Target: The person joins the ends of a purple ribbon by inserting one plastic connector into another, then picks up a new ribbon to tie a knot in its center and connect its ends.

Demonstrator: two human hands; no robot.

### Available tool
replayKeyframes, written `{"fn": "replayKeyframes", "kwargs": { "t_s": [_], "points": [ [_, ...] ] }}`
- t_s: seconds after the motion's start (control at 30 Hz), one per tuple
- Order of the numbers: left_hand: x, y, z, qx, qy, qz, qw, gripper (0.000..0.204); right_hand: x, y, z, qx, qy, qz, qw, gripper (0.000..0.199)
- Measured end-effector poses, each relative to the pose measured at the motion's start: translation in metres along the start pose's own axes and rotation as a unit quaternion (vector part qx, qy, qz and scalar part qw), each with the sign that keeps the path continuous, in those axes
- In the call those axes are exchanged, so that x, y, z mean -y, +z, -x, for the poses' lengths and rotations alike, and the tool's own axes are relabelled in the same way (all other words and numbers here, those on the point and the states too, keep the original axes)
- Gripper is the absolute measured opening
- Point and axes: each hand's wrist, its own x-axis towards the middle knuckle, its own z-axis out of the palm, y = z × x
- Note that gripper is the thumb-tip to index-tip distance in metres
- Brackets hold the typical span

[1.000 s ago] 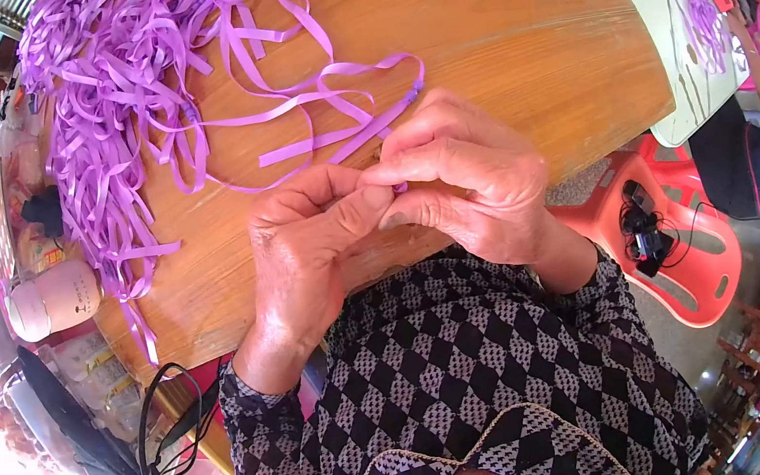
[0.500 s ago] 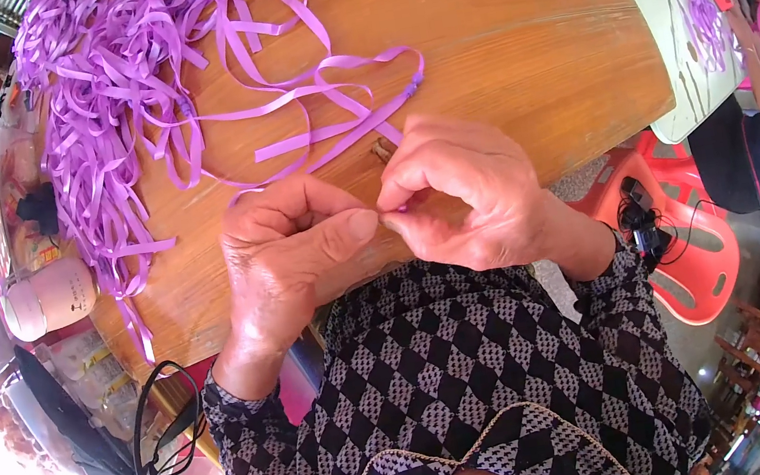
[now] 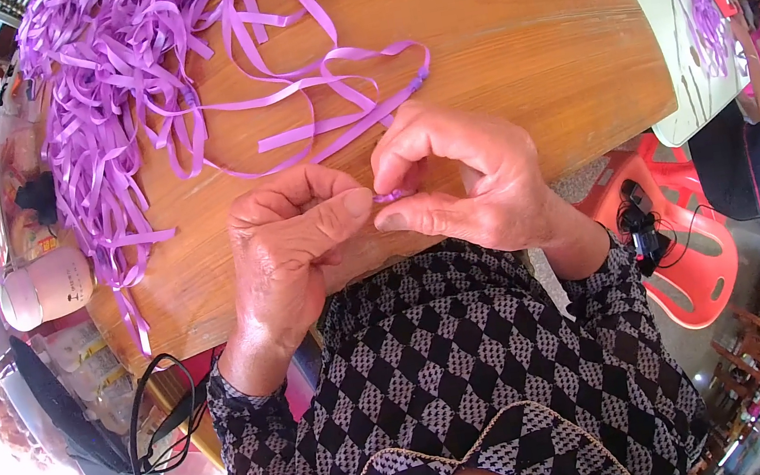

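Note:
My left hand (image 3: 287, 241) pinches a small purple ribbon knot (image 3: 391, 196) between thumb and forefinger, above the near edge of the table. Close on its right is my right hand (image 3: 481, 173), its thumb and forefinger parted around the knot's free end. Whether the right fingers touch it further in, I cannot tell. Just beyond my hands lies a loose purple ribbon (image 3: 354, 126) with a darker knotted spot. A large heap of purple ribbons (image 3: 105, 72) covers the far left of the wooden table (image 3: 508, 41) and hangs over its left edge.
A pink lidded cup (image 3: 48, 287) and plastic packages stand left of the table. A black cable (image 3: 140, 440) loops at lower left. On the right are red plastic chairs (image 3: 700, 273) with a black cable bundle, a white table (image 3: 677, 119) with more ribbons, and another person's arm (image 3: 759, 78).
My right thumb and forefinger have come apart from their pinch, so the purple knot now shows between my hands. The left hand keeps its pinch, slightly higher.

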Motion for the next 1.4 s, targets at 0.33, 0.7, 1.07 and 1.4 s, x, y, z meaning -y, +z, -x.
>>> {"fn": "replayKeyframes", "kwargs": {
  "t_s": [0.33, 0.7, 1.07, 1.4],
  "points": [
    [0.002, -0.009, 0.009, 0.074, 0.007, -0.031, 0.997, 0.012, 0.006, 0.008, 0.01, 0.074, 0.174, -0.152, 0.97, 0.014],
    [0.004, -0.014, 0.007, -0.042, 0.053, -0.049, 0.996, 0.015, 0.005, -0.008, 0.012, -0.037, 0.124, -0.108, 0.986, 0.009],
    [0.003, -0.006, 0.009, -0.032, 0.066, -0.08, 0.994, 0.015, -0.009, 0.011, 0.006, -0.04, -0.143, 0.197, 0.969, 0.017],
    [0.001, -0.021, 0.025, -0.047, 0.185, -0.096, 0.977, 0.001, -0.017, -0.009, -0.013, -0.084, -0.164, 0.313, 0.932, 0.016]
  ]
}}
